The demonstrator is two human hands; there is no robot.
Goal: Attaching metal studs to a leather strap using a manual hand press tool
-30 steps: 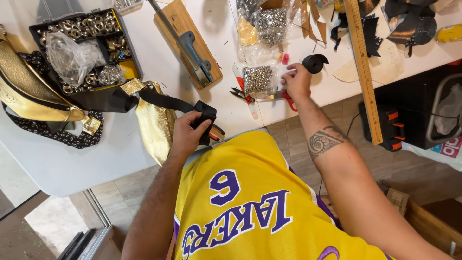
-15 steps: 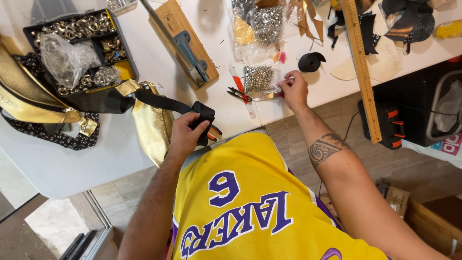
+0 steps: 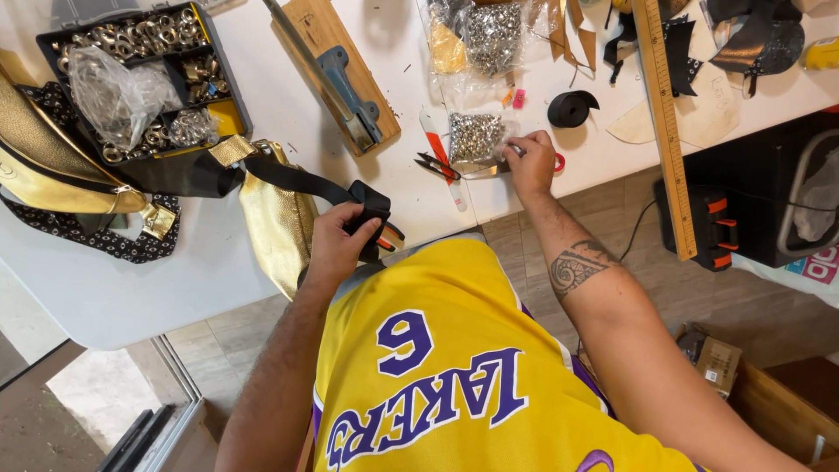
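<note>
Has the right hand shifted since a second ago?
Yes. The right hand has drawn back from the black tape roll toward the small clear bag of silver studs.

The table [image 3: 175,288] is white. At its left edge lies a gold bag [image 3: 52,166] on black fabric with small white marks [image 3: 114,240]. Another gold bag [image 3: 275,223] hangs over the near edge, with a black strap [image 3: 297,179]. The tray [image 3: 232,92] is black and yellow inside, holding silver rings [image 3: 122,35]. Near the far edge, the clear packet [image 3: 476,135] holds silver studs, beside a black tape roll [image 3: 570,107] and a yellow wooden ruler [image 3: 664,122].
</note>
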